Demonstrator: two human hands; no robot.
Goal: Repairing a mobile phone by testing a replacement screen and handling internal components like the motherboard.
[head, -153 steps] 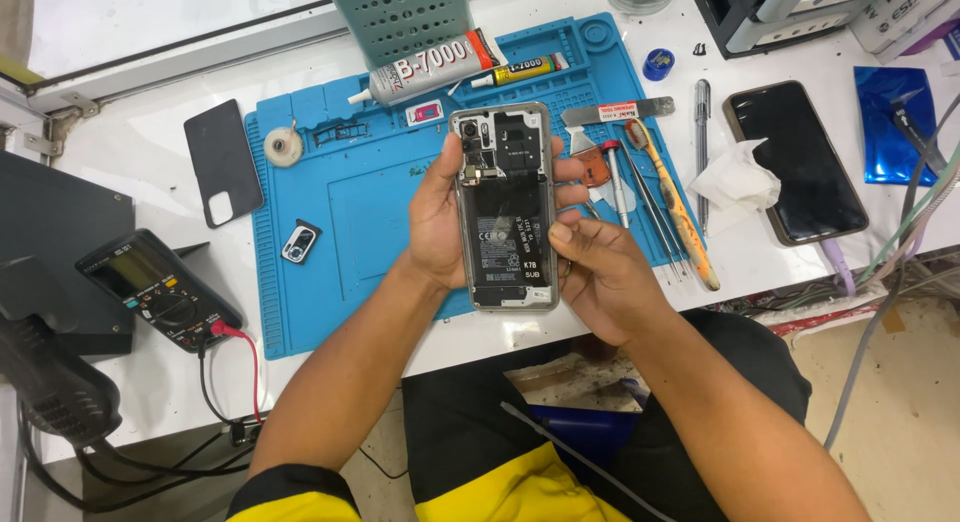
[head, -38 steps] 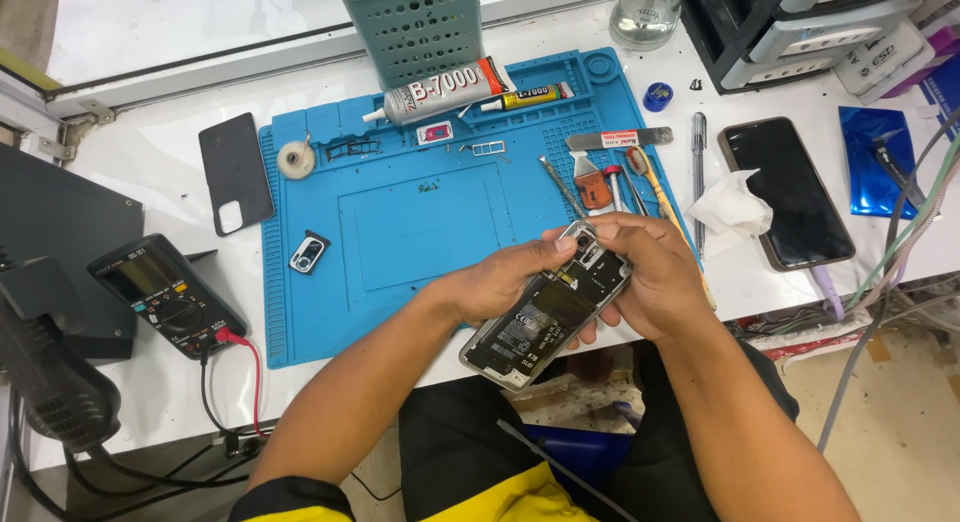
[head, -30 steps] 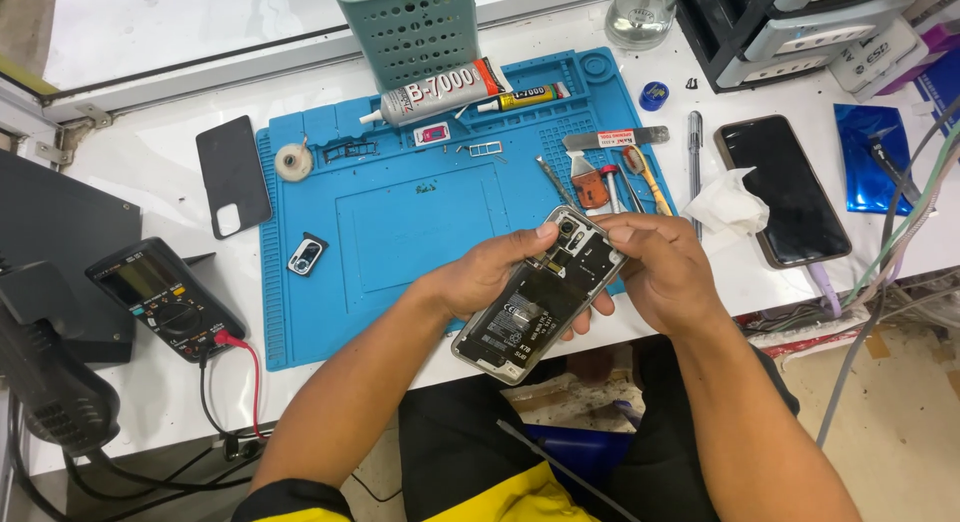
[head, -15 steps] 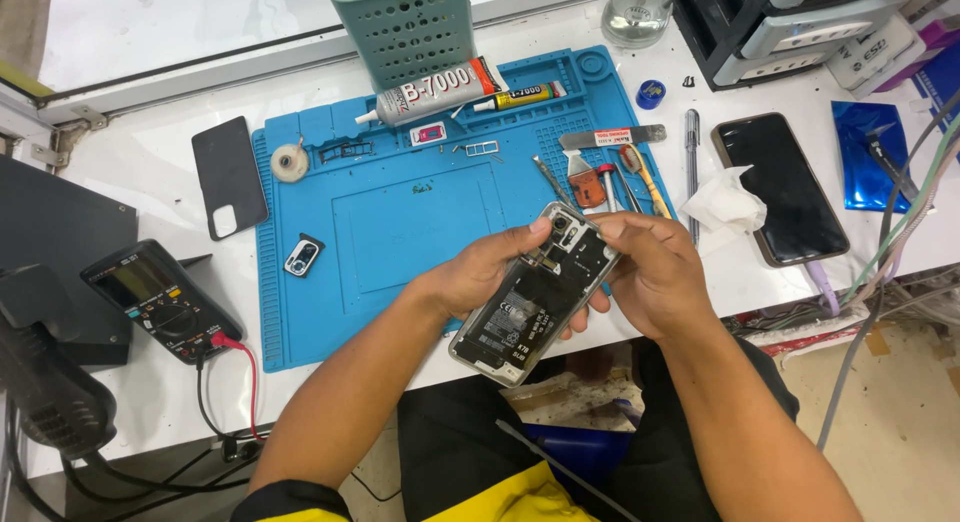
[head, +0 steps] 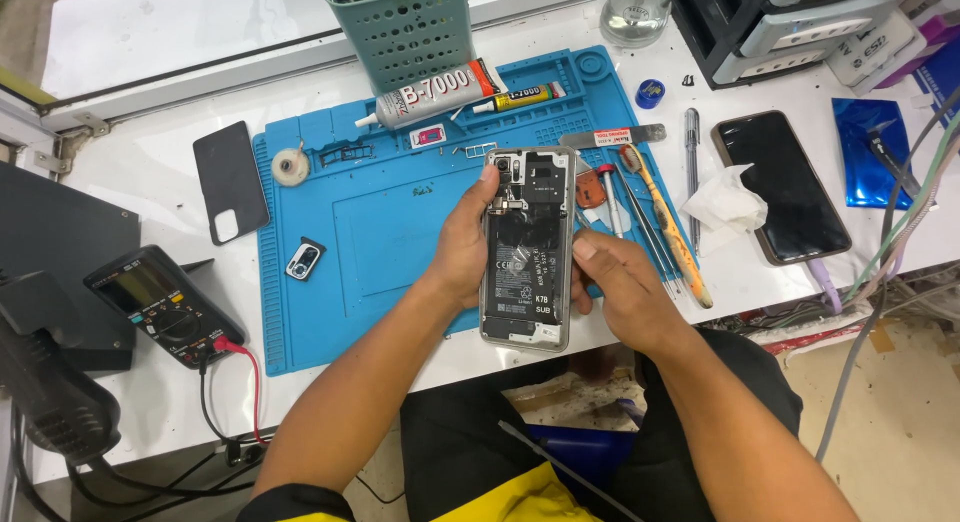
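Now the opened grey smartphone with its back cover off [head: 527, 250] stands upright rather than tilted, above the blue silicone work mat [head: 380, 242], left hand [head: 462, 250] and right hand [head: 615, 282] clasping its sides for inspection.

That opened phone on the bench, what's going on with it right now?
A person holds an opened phone upright over a blue work mat, its back cover off and its insides facing up. The left hand grips its left edge, and the right hand steadies the right edge with the thumb pressed on the frame. Hand tools lie on the mat's right side, a glue tube at its top, and a multimeter sits to the left.
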